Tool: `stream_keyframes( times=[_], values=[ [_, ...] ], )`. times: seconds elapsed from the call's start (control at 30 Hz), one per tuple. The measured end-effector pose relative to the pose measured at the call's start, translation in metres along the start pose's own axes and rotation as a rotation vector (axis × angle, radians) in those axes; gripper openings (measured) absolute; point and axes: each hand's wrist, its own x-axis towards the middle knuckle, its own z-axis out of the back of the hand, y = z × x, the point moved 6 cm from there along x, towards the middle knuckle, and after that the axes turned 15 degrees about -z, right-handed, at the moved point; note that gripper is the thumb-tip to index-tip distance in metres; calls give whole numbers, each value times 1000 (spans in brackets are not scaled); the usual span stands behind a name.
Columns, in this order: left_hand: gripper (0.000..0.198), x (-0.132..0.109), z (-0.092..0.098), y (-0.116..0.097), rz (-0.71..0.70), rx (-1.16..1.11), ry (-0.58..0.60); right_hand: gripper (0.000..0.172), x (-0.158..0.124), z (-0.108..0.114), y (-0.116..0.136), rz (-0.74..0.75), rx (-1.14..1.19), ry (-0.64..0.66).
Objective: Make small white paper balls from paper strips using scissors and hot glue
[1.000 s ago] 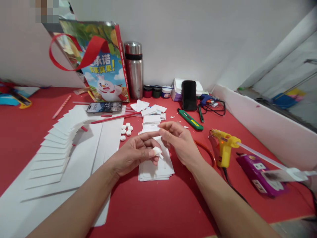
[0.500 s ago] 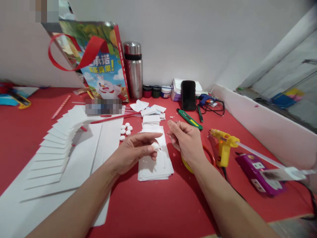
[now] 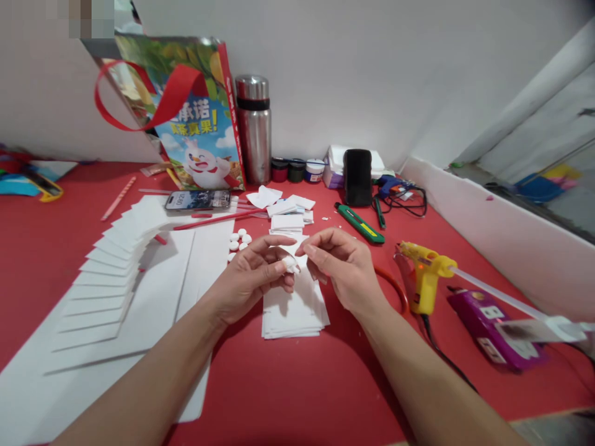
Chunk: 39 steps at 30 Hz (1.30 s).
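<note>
Between the thumb and fingers of my left hand [image 3: 258, 269] is a small crumpled white piece [image 3: 291, 264], perhaps paper or foam. Its index finger stretches out above the piece. My right hand [image 3: 341, 266] is closed in a pinch just to the right, close to the left fingertips; whatever it pinches is too small to make out. Below both hands lies a stack of white sheets [image 3: 295, 316]. Several round white pieces [image 3: 233, 246] sit beside my left hand, partly hidden by it. Smaller white cut pieces [image 3: 287, 222] are piled behind the stack.
On the left a curved stepped white model [image 3: 100, 282] stands on a white board. A yellow glue gun [image 3: 425, 272], a purple box [image 3: 495, 328] and a green cutter [image 3: 360, 224] are on the right. Behind are a phone [image 3: 198, 199], a steel flask [image 3: 253, 133] and a gift bag [image 3: 199, 124].
My right hand has moved left and slightly down, bringing its fingertips close to the white piece in my left hand. The left hand keeps its hold. The view has shifted slightly.
</note>
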Motion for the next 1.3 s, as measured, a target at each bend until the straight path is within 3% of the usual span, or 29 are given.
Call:
stream_keyframes(
  times=[0.13,0.27,0.43,0.57,0.83,0.97,1.13,1.3],
  values=[
    [31,0,0,-2,-21,12,4,13,0,-1,1,5,-9,-11],
    [44,0,0,-2,-30,33,-4,17,3,2,-4,-79,-10,-60],
    [45,-1,-1,2,-23,118,42,27,5,-3,-16,-323,72,69],
    [46,-1,1,5,-26,171,45,25,3,-9,-18,-387,51,133],
    [49,-2,0,7,65,56,35,22,8,6,-12,-257,242,-18],
    [48,-5,-7,9,167,-78,76,28,8,11,-8,-157,100,-131],
    [44,-8,-17,7,224,-184,145,31,5,2,-6,-99,-167,-156],
    [53,-11,-15,10,268,-237,149,27,2,0,-2,-73,-154,-129]
  ],
)
